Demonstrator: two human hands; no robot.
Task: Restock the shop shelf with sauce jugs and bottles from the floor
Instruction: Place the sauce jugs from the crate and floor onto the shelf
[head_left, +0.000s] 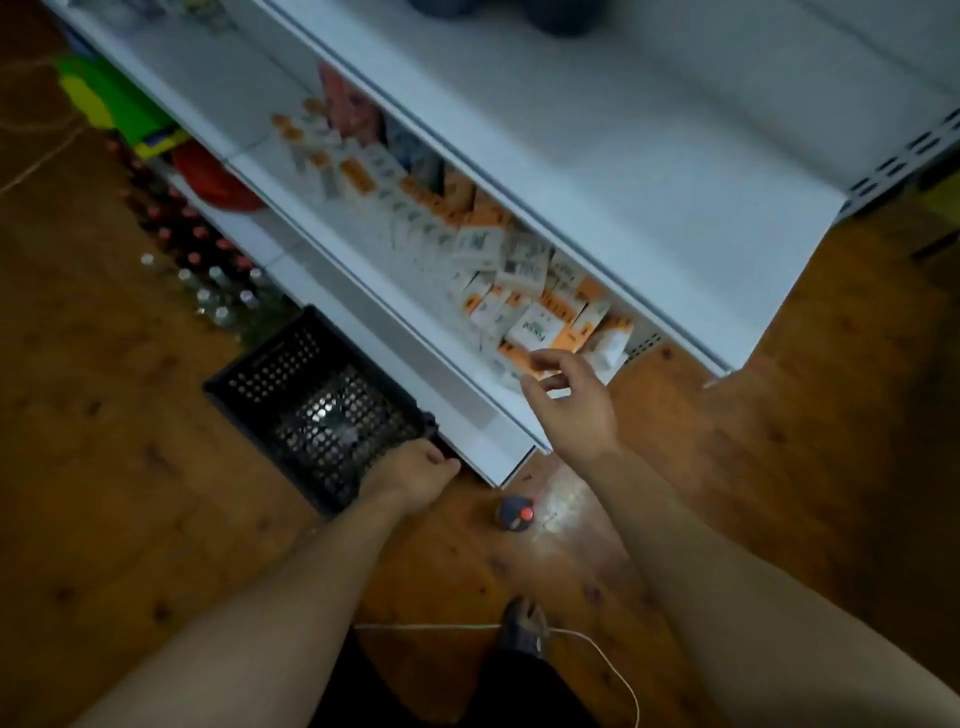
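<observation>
A dark sauce bottle (515, 513) with a red cap stands alone on the wooden floor, just in front of the white shelf unit (623, 171). My left hand (413, 473) is closed on the near rim of a black perforated plastic crate (311, 410), left of that bottle. My right hand (569, 402) hovers with fingers spread and empty at the front edge of a lower shelf. Rows of dark red-capped bottles (182, 228) and clear silver-capped bottles (218, 296) stand on the floor at the left.
Orange and white small boxes (524, 301) fill the lower shelf by my right hand. Green, yellow and red plastic items (119, 109) lie at the far left. A white cord (597, 644) crosses the floor near my foot (524, 623).
</observation>
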